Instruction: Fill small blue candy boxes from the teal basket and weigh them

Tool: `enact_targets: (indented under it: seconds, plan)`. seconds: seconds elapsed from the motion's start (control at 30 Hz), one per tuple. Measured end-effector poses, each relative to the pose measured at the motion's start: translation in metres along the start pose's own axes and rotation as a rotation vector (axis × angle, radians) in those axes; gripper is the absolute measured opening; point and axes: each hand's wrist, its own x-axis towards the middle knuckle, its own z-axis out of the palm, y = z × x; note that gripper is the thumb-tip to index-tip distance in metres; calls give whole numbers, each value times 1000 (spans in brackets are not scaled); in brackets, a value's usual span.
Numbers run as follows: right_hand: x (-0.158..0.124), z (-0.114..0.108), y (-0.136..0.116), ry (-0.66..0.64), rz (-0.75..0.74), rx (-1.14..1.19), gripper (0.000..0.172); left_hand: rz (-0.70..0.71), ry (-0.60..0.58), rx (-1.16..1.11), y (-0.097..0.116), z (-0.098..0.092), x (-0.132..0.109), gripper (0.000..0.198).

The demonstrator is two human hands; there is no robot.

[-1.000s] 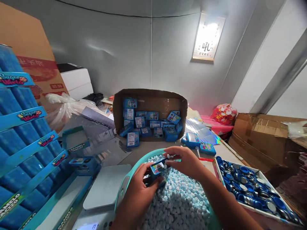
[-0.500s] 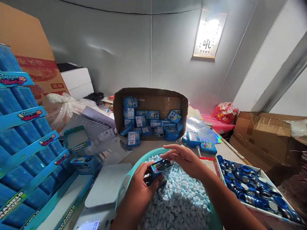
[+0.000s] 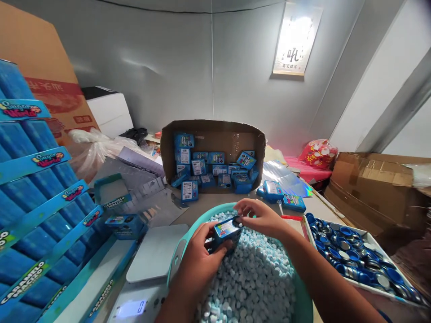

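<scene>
The small blue box is held over the far part of a teal basin, just above the heap of pale blue and white candy tablets that fills it. Its long axis runs about left to right, the right end a little higher, and its labelled face is turned up toward the camera. The label is a bright multicoloured panel on glossy blue, too small to read. The left hand is wrapped around the box's left and lower side. The right hand has its fingertips pinched together on the upper right end. On the worktop to the left, stacked blue display cartons read "Sugar World" and "CARAMELO MACIZO". A scale beside the basin shows "0". Behind the basin, a cardboard box holds many similar blue boxes.
</scene>
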Motion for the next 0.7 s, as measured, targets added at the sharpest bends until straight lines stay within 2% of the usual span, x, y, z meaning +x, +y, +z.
enact_targets:
  seconds: [0.07, 0.17, 0.27, 0.33, 0.43, 0.47, 0.53, 0.7]
  plan:
    - [4, 4, 3, 41, 54, 22, 32, 6, 1, 19, 0, 1, -1, 42]
    - [10, 2, 8, 63, 154, 57, 26, 14, 21, 43, 3, 2, -1, 40]
    - [9, -5, 13, -32, 202, -114, 23, -3, 29, 25, 5, 3, -1, 41]
    - [3, -6, 14, -151, 155, -325, 18, -10, 34, 23, 6, 2, -2, 41]
    - [-5, -3, 12, -286, 46, -540, 29, 1, 53, 36, 7, 1, -2, 40]
    - [-6, -1, 11, -308, 21, -569, 31, 3, 55, 38, 7, 1, -2, 40]
    - [-7, 1, 8, -338, 21, -592, 24, 2, 51, 34, 6, 1, -1, 41]
    - [-6, 4, -1, -345, 162, -636, 12, 0, 45, 26, 4, 1, -1, 41]
